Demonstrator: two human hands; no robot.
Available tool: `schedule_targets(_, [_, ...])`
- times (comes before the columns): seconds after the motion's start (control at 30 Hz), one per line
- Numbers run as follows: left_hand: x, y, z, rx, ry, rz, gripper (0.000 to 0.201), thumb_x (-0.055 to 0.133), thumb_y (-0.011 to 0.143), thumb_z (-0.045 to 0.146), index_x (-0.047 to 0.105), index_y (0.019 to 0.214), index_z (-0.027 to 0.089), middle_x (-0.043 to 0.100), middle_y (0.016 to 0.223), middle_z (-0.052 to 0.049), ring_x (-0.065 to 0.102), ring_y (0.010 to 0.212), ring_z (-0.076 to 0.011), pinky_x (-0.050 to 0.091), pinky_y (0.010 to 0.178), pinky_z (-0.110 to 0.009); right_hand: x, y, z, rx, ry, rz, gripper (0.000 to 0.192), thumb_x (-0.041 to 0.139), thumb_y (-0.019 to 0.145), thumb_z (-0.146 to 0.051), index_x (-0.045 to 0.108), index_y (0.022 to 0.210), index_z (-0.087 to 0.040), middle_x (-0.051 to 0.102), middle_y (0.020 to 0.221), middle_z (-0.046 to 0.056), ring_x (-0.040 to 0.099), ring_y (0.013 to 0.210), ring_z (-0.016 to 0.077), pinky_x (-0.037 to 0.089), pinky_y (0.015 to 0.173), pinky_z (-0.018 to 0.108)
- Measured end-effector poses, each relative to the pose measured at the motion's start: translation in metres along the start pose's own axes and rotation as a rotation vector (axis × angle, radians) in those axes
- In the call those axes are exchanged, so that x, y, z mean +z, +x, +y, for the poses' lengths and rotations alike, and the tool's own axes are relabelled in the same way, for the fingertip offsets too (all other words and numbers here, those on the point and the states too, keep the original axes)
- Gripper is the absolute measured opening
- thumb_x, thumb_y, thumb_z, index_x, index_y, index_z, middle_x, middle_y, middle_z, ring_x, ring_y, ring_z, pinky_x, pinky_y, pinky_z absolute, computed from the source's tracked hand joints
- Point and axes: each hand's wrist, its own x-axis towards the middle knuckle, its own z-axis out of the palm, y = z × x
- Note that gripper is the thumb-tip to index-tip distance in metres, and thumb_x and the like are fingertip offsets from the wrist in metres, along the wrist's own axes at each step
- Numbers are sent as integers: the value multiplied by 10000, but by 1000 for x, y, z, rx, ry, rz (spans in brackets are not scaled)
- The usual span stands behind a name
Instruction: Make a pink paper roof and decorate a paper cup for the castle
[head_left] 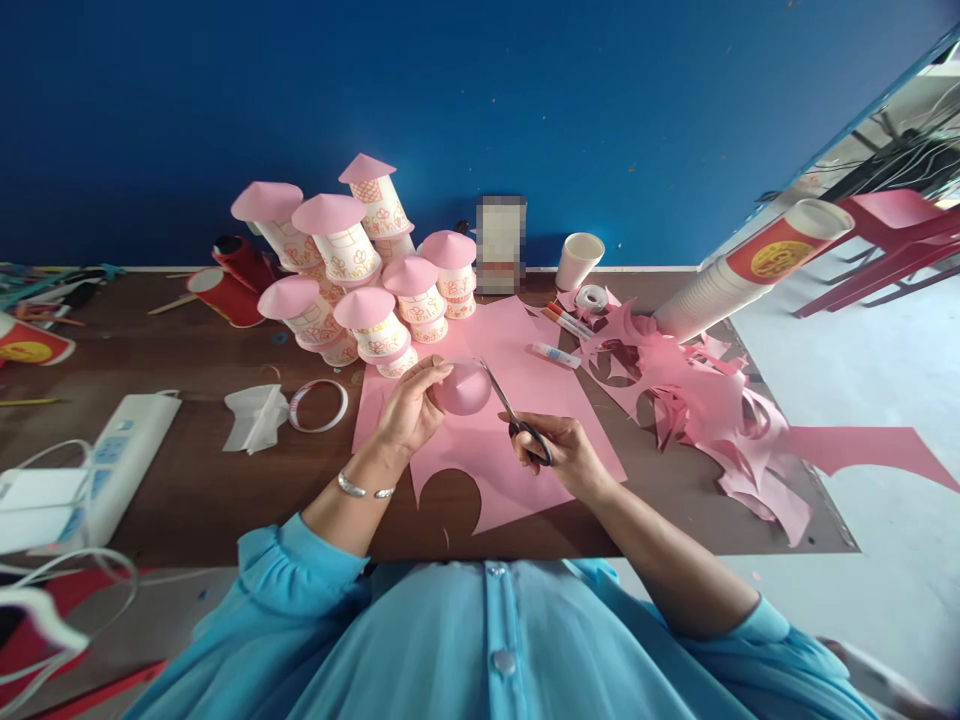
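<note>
Pink paper disc (463, 389) held up just above the pink paper sheet (517, 400), at mid-table in front of the person. Left hand (409, 408) grips the disc by its left edge, fingers (433, 371) curled over the top rim, thumb underneath; wrist bent inward, a bracelet (362, 489) on it. Right hand (564, 452) holds scissors (516, 417), fingers closed through the black handles, blades narrowly parted and pointing up-left, tips touching the disc's right edge. Sheet lies flat on the brown table (187, 480), a round cut-out notch in its near edge. Behind the disc, a cluster of paper-cup towers (352, 270), stacked cups with pink cone roofs. One white paper cup (578, 260) stands tilted near the blue wall; cannot tell what is in it. To the right, a long stack of nested cups (739, 270) lies on its side, outermost cup red. Pink offcuts (705, 400) heaped beneath it. Glue stick (553, 354), a marker (567, 320) and a tape roll (592, 298) lie between sheet and offcuts. Left of the sheet: a plastic ring (319, 405), a power strip (120, 450).
</note>
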Motion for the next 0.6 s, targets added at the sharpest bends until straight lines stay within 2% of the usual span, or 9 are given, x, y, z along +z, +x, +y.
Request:
schedule_targets(0.2, [-4, 4, 0, 6, 42, -37, 282, 834, 752, 164, 588, 613, 180, 520, 634, 42, 511, 605, -70, 475, 603, -168, -2, -1, 0, -1, -7, -2, 525, 789, 847, -554, 785, 1155, -128, 528, 627, -27, 470, 545, 101, 374, 468, 246])
schedule_targets(0.6, [-6, 6, 1, 9, 69, -12, 230, 821, 718, 146, 609, 638, 184, 552, 654, 41, 553, 629, -77, 509, 612, -172, -4, -1, -1, 17, -15, -3, 462, 814, 813, -509, 803, 1102, -149, 543, 639, -25, 470, 548, 97, 351, 477, 250])
